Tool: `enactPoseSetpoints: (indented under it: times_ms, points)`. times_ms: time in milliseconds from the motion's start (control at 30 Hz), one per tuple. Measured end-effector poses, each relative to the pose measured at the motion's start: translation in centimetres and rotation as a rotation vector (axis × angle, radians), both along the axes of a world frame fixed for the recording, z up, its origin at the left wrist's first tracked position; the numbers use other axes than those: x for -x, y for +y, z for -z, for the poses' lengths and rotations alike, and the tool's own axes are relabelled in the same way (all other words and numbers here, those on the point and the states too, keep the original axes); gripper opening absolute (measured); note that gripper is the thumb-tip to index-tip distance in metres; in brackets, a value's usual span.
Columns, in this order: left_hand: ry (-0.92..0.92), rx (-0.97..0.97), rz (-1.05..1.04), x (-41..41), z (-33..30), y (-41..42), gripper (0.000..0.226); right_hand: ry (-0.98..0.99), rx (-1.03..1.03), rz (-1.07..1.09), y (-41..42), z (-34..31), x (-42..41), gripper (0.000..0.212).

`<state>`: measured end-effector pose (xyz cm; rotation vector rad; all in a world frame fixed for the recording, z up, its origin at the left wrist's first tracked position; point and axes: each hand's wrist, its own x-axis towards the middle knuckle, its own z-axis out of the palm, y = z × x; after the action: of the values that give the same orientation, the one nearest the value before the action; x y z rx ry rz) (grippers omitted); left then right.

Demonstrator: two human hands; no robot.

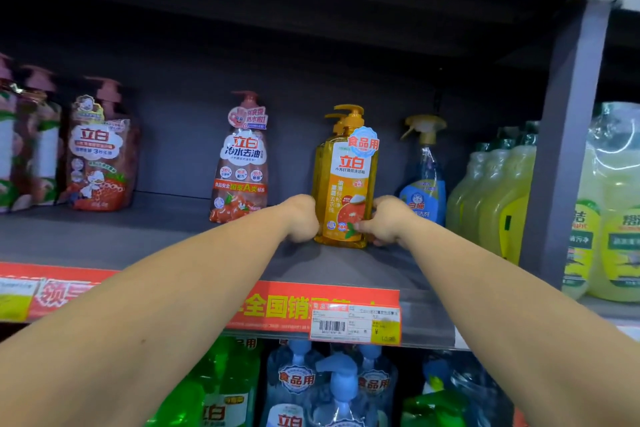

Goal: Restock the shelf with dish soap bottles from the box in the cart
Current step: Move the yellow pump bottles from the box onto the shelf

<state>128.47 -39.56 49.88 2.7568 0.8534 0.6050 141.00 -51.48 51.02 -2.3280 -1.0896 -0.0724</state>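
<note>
An orange dish soap bottle (346, 180) with a yellow pump stands upright on the grey shelf (156, 236), with a second orange bottle right behind it. My left hand (300, 218) grips its lower left side with curled fingers. My right hand (384, 220) grips its lower right side, thumb across the label. The box and the cart are out of view.
A pink pump bottle (240, 163) stands to the left, more pink bottles (98, 146) farther left. A blue spray bottle (424, 173) and yellow-green bottles (491, 198) stand to the right by the shelf upright (568, 149). Green and blue bottles (332, 388) fill the lower shelf.
</note>
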Motion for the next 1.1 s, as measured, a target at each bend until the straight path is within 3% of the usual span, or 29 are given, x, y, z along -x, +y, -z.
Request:
enactPoseSetpoints:
  times_ms: [133,300,567,833,933,1000,1100]
  points:
    - [0.149,-0.005,0.001,0.5,0.0,-0.1,0.038,0.011,-0.047,-0.029,0.3,0.3,-0.5,0.054]
    - [0.324,0.088,0.095,1.5,0.2,-1.6,0.081,-0.016,-0.12,-0.067,-0.2,1.0,-0.6,0.048]
    - [0.424,0.146,0.053,2.5,0.0,-3.6,0.083,0.012,-0.103,-0.089,-0.4,1.0,-0.8,0.046]
    - [0.435,0.1,0.071,3.5,-0.3,-4.3,0.076,-0.006,-0.009,-0.101,-1.0,0.8,0.2,0.053]
    - [0.375,0.027,0.009,5.1,-0.9,-3.6,0.081,-0.127,0.043,0.044,-2.0,0.0,2.3,0.057]
    - [0.255,-0.036,-0.046,6.9,-1.1,-2.2,0.082,-0.234,-0.102,0.122,-2.5,-0.6,4.7,0.05]
    - [0.064,-0.123,-0.114,11.0,-0.9,-0.5,0.073,-0.4,-0.27,0.058,-1.6,-0.9,10.3,0.044]
